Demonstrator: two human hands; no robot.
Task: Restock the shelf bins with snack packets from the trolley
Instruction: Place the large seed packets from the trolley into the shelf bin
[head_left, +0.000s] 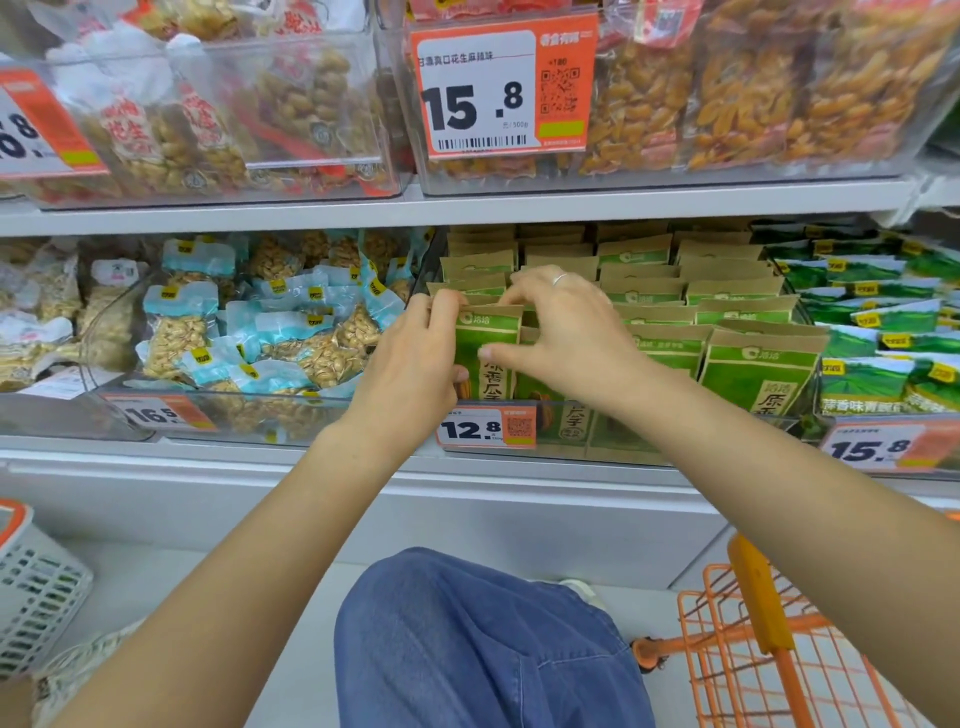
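Shelf bin (675, 457): two hands (415, 364) (566, 332) grip one green packet (485, 343).

Matt kraft-paper packets (488, 343) (green print) in a glossy, seemingly plastic bin (675, 447).

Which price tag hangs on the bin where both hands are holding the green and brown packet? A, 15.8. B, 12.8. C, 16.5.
B: the left hand and right hand grip a green and brown packet at the front of the clear bin whose orange tag reads 12.8.
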